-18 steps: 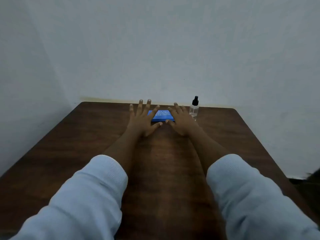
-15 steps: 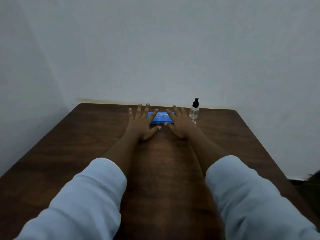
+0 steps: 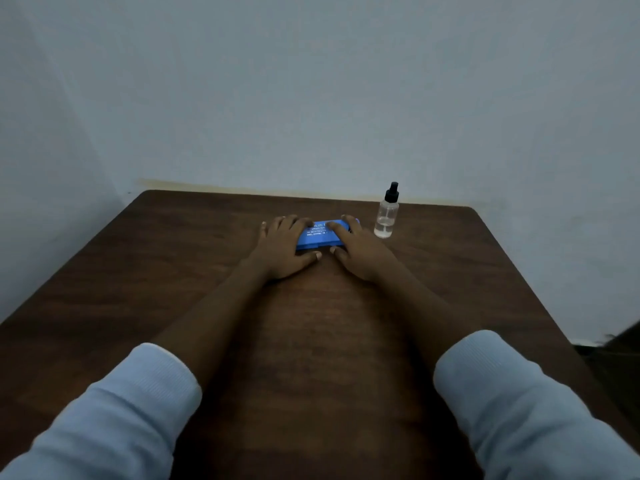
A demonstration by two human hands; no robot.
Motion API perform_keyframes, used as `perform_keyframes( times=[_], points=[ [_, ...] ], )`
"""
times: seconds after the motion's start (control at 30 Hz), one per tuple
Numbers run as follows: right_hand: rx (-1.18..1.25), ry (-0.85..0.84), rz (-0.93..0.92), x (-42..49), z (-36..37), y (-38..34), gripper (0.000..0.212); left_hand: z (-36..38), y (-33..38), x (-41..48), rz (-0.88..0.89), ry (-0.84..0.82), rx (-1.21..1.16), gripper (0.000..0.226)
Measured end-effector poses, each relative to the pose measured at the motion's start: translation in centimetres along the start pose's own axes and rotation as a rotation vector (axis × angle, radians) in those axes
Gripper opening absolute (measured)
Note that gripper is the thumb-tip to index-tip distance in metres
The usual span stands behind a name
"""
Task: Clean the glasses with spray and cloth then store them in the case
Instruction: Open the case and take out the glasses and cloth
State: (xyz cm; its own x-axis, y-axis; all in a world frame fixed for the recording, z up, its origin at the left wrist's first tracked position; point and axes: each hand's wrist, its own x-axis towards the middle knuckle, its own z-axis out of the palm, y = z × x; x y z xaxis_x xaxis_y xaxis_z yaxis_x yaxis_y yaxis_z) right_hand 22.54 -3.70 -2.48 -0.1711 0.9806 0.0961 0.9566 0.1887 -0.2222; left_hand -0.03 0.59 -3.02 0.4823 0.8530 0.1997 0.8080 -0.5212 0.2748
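A blue glasses case (image 3: 320, 236) with white print lies shut near the far edge of the brown wooden table (image 3: 166, 278). My left hand (image 3: 282, 249) grips its left end, fingers curled over the top and thumb at the near edge. My right hand (image 3: 362, 249) grips the right end the same way, with the index finger lying across the lid. A small clear spray bottle (image 3: 386, 218) with a black nozzle stands upright just right of my right hand, apart from it. No glasses and no cloth are in sight.
A pale wall runs right behind the table's far edge and along the left side. Bare wood lies between my forearms and to both sides. A dark floor shows past the table's right edge (image 3: 609, 344).
Both hands went from flat, spread fingers beside the case to curled fingers closing on its two ends. The view has tilted slightly; case and bottle stay put.
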Motion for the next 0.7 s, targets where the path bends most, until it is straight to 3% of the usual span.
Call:
perform_keyframes(
  times=[0.33,0.5,0.7],
  points=[
    [0.176,0.183,-0.065,-8.2,0.6,-1.0,0.069,0.7,3.1,-6.1,0.143,0.173,-0.114,0.056],
    [0.351,0.226,-0.005,-9.1,1.2,-1.0,0.08,0.5,3.1,-6.8,0.093,0.172,-0.378,0.08],
    [0.393,0.261,-0.085,-8.7,0.6,-0.3,0.058,0.2,2.5,-6.8,0.08,0.205,-0.685,0.092]
  ],
)
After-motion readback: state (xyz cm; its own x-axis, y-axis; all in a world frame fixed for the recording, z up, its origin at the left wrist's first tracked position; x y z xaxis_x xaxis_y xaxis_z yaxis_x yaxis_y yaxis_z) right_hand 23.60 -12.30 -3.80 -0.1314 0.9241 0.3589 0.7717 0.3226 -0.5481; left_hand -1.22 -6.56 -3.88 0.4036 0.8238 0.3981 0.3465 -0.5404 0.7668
